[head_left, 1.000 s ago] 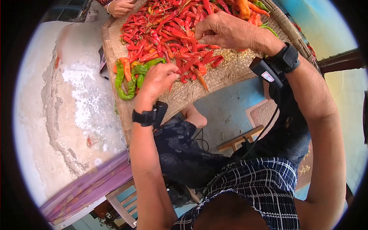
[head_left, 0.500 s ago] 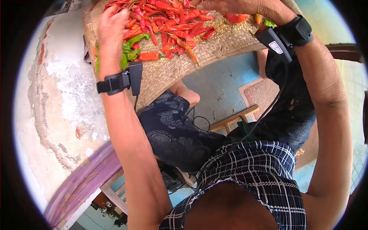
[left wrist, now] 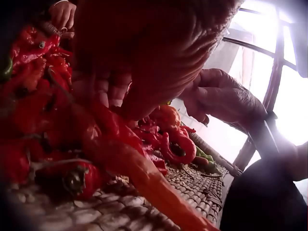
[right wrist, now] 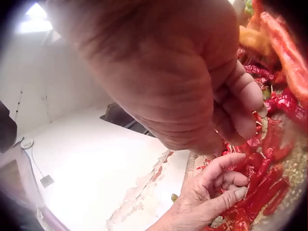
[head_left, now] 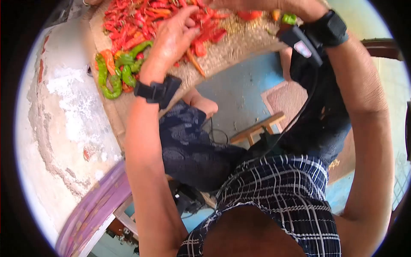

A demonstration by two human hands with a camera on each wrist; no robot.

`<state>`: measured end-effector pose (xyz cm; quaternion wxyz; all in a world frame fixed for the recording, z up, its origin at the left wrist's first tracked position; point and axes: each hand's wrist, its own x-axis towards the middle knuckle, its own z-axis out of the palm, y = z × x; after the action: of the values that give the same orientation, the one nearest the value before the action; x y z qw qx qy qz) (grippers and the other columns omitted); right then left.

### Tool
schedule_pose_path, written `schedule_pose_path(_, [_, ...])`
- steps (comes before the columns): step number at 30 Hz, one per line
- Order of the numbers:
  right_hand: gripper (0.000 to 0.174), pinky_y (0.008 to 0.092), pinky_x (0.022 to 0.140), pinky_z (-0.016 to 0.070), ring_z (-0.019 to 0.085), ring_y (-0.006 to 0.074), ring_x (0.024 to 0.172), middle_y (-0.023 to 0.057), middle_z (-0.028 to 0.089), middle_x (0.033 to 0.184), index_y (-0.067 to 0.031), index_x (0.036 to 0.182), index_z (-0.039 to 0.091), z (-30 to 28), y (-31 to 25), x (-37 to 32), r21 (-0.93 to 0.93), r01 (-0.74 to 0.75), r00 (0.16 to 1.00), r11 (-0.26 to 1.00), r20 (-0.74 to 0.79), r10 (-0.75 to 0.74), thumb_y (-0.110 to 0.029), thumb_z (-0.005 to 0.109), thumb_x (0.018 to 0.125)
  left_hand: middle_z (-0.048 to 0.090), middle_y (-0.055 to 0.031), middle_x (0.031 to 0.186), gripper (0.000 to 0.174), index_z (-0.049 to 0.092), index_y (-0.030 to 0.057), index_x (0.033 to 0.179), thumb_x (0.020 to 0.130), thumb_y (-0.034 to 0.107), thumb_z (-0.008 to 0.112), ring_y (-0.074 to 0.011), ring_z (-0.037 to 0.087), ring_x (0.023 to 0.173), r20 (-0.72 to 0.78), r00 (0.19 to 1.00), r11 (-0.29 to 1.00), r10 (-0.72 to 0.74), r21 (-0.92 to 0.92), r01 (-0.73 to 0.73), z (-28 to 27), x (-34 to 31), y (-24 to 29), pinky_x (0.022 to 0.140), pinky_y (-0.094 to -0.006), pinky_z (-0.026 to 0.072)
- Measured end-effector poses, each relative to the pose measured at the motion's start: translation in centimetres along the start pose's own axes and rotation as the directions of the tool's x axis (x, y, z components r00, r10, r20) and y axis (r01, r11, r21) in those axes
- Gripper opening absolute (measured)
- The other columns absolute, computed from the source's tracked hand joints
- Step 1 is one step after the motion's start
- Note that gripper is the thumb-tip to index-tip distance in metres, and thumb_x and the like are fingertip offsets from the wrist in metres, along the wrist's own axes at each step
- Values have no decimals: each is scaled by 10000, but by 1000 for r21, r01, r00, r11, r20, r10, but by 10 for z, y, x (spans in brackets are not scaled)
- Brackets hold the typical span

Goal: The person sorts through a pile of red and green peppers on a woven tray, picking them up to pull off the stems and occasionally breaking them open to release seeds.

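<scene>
Red peppers (head_left: 128, 25) lie in a large pile on a woven tray (head_left: 150, 98). The left hand (head_left: 171, 43) is over the pile's near part, thumb apart from the fingers in the head view. The right wrist view shows this left hand (right wrist: 207, 195) with fingers bent among red peppers, no pepper visibly gripped. Cut off by the head view's top edge, the right hand (head_left: 257, 5) reaches leftward over the pile. Its fingers bend loosely downward above the peppers in the right wrist view; nothing shows between them. A long orange-red pepper (left wrist: 149, 183) lies near the left wrist camera.
Green peppers (head_left: 103, 77) and orange ones lie at the tray's left corner. Seeds (head_left: 244, 26) are scattered at the right. Another person's hand (left wrist: 62, 14) rests at the far side. A pale wall or ledge (head_left: 68, 107) stands left; a wooden stool (head_left: 257, 128) is below.
The left hand has moved right, away from the green peppers, to the middle of the pile. The right hand has gone forward and left, partly out of the head view. The head view has shifted.
</scene>
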<state>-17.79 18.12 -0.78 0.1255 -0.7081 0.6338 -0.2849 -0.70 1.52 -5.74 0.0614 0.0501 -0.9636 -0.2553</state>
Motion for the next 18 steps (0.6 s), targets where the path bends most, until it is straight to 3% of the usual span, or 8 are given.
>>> schedule_pose_path(2, [133, 384, 581, 481, 602, 317, 623, 162, 589, 647, 6, 831, 610, 11, 16, -1, -134, 169, 977, 976, -110, -184, -125, 595, 815, 608, -49, 869, 447, 511, 83, 1241, 807, 54, 612, -133, 582, 754, 23, 991, 988, -131, -78, 132, -3, -2, 9, 694, -276, 495])
schedule_pose_path(4, [154, 369, 682, 498, 628, 308, 760, 154, 632, 810, -7, 945, 612, 16, 16, 3, -139, 37, 999, 990, -2, -38, -125, 626, 848, 594, -49, 852, 445, 515, 79, 1222, 791, 15, 604, -128, 575, 749, -44, 989, 979, -145, -152, 137, -7, -3, 10, 691, -269, 494])
schedule_pose_path(6, [153, 391, 703, 496, 619, 347, 797, 177, 627, 811, -9, 940, 611, 16, 14, -1, -67, 39, 996, 997, -78, -44, -125, 620, 840, 577, -34, 843, 411, 519, 60, 1179, 784, -18, 601, -102, 560, 751, -75, 979, 975, -187, -135, 176, -15, -3, 12, 695, -238, 480])
schedule_pose_path(9, [146, 398, 711, 495, 619, 350, 806, 182, 628, 815, -8, 937, 614, 18, 13, 0, -71, -13, 998, 997, -60, 9, -118, 605, 841, 554, -1, 886, 368, 501, 34, 1145, 797, -32, 599, -57, 530, 781, -93, 933, 847, -348, -457, 271, -23, -3, 8, 722, -191, 448])
schedule_pose_path(10, [145, 402, 720, 493, 617, 351, 815, 185, 628, 822, -10, 943, 614, 19, 12, 0, -41, -31, 998, 999, -60, 29, -110, 595, 840, 554, -1, 886, 368, 501, 34, 1145, 797, -32, 599, -57, 530, 781, -99, 935, 849, -341, -459, 261, -27, -3, 7, 722, -191, 448])
schedule_pose_path(13, [154, 409, 736, 489, 613, 350, 832, 189, 626, 837, -12, 962, 614, 22, 13, 0, -28, -63, 997, 998, -39, 62, -96, 579, 838, 553, 6, 899, 360, 509, 32, 1132, 785, -52, 551, -49, 512, 781, -32, 938, 656, -346, -723, 217, -42, -8, 18, 710, -180, 426])
schedule_pose_path(18, [177, 413, 745, 486, 610, 347, 842, 190, 623, 849, -14, 991, 609, 20, 12, 2, -57, -120, 992, 991, 21, 121, -91, 571, 837, 564, -1, 900, 353, 520, 37, 1118, 778, -60, 517, -54, 513, 761, -125, 947, 546, -295, -835, 60, -56, -6, 19, 662, -179, 416])
